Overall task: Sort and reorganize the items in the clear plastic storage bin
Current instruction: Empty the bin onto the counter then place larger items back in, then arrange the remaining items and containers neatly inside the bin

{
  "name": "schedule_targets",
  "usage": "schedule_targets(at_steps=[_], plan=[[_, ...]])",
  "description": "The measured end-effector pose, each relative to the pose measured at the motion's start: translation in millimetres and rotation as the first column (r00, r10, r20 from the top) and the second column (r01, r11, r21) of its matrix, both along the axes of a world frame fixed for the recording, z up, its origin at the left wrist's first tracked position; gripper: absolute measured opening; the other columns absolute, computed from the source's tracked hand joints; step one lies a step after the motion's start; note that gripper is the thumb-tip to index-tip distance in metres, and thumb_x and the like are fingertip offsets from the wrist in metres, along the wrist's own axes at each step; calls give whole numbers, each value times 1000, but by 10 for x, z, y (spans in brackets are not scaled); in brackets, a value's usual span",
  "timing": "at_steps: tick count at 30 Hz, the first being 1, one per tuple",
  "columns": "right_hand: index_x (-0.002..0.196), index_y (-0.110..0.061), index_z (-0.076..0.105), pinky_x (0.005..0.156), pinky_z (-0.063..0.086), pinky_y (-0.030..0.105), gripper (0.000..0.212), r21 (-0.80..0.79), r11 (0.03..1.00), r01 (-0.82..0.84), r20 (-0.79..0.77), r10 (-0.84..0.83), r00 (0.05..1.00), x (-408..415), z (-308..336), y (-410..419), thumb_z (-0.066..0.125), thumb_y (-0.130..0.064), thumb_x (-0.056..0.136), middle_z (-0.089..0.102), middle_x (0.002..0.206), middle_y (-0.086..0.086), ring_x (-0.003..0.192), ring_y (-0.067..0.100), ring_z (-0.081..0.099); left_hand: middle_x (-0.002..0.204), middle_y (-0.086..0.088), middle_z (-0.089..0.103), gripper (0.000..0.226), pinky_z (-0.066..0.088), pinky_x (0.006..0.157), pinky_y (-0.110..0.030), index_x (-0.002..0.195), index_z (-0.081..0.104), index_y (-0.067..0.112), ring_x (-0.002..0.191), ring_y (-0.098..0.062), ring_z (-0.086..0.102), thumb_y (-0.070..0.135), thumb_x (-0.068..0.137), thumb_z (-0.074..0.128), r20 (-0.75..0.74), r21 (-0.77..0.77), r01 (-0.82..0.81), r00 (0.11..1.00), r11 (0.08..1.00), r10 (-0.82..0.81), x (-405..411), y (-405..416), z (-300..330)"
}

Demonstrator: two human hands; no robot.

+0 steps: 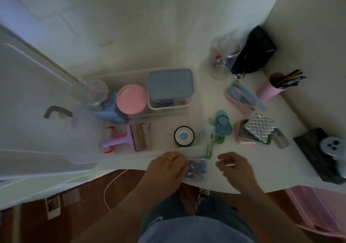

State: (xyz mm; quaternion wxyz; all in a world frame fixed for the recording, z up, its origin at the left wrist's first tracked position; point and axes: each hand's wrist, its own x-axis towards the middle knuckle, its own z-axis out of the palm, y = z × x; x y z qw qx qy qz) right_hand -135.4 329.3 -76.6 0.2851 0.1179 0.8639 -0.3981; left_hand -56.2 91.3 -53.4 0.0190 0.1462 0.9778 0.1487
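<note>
- A person's two hands work at the near edge of a white table (221, 96), where one clear plastic storage bin (198, 85) stands left of centre, its lid off.
- The bin, see-through with rounded corners, holds one square container with a grey-blue lid (170, 83), one round pink lid (131, 99) on a jar, one blue block-shaped item (110, 111), one clear cup (98, 91), one purple-handled roller (129, 137) lying over a red piece, and one black-rimmed round tin (184, 136).
- One frosted bin lid (37, 96) lies tilted to the left, overlapping the bin's left end.
- The left hand (166, 169), a ring on one finger, grasps the left edge of one small clear packet of coloured pieces (196, 168) at the table's front edge, just outside the bin.
- The right hand (236, 167) hovers just right of the packet, fingers loosely curled; a thin pale sliver shows at its fingertips, too blurred to tell what it is or whether it is pinched.
- Right of the bin: one teal punch tool (223, 123), one green flat piece (212, 145), one pink pouch (243, 100), one white lattice-patterned item (262, 126), one clear jar (224, 57), one black pouch (256, 51) and one pink cup of pencils (271, 87).
</note>
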Motion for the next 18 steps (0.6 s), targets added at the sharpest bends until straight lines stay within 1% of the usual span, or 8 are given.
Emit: schedule_targets(at_steps=[2,6,7,9,11,12,14,18], plan=[[100,-26,65,67,58,35,19,5,999,-42,66,42,997,172,-276,-77,76,-29,84,71,95,-2,78,12,67,94,-2,67,16,47,83,-33,95,69,17,86,-23,57,17,89,54,22,-135,44,999,990,-42,91,150,-267],[122,-18,58,74,53,29,40,41,994,-106,101,101,990,287,-590,-173,71,-33,88,67,112,5,90,16,61,89,-3,67,25,54,63,-31,100,69,18,76,-20,66,24,77,79,160,-135,-267,944,954,287,249,341,-564],[126,-16,55,74,50,28,45,39,995,-97,110,92,990,291,-635,-178,70,-35,89,66,116,6,92,17,60,93,-5,68,30,55,63,-31,105,69,15,80,-22,67,27,80,79,209,-92,-393,890,915,404,279,349,-648],[131,-16,52,76,45,26,52,8,998,-58,157,56,986,298,-701,-203,69,-40,88,64,120,7,97,19,60,111,-7,66,37,51,77,-31,121,62,12,98,-23,65,36,92,66,439,25,-665,678,746,590,266,367,-787],[121,-19,56,77,44,27,42,-8,997,-80,181,80,980,313,-735,-234,69,-42,89,65,114,6,96,21,61,114,-5,68,35,48,76,-27,119,62,14,97,-19,64,41,96,60,632,106,-825,487,555,603,223,409,-878],[110,-20,57,76,46,29,33,-13,996,-93,186,94,978,323,-740,-241,69,-42,89,65,107,4,91,19,61,109,-3,70,33,48,74,-27,113,64,15,93,-17,65,43,97,58,670,120,-847,453,517,588,205,441,-883],[93,-19,57,72,51,32,28,-19,997,-80,208,83,975,365,-737,-201,72,-41,86,66,95,2,80,15,61,101,2,71,31,52,76,-29,106,65,18,92,-16,67,46,98,56,685,141,-861,441,489,579,218,514,-830],[87,-17,60,69,60,42,35,-57,997,-61,225,72,972,449,-440,38,82,-42,75,70,84,1,72,16,69,94,8,72,21,56,77,-29,98,65,24,86,-7,67,45,93,64,714,215,-850,473,482,516,329,526,-522]])
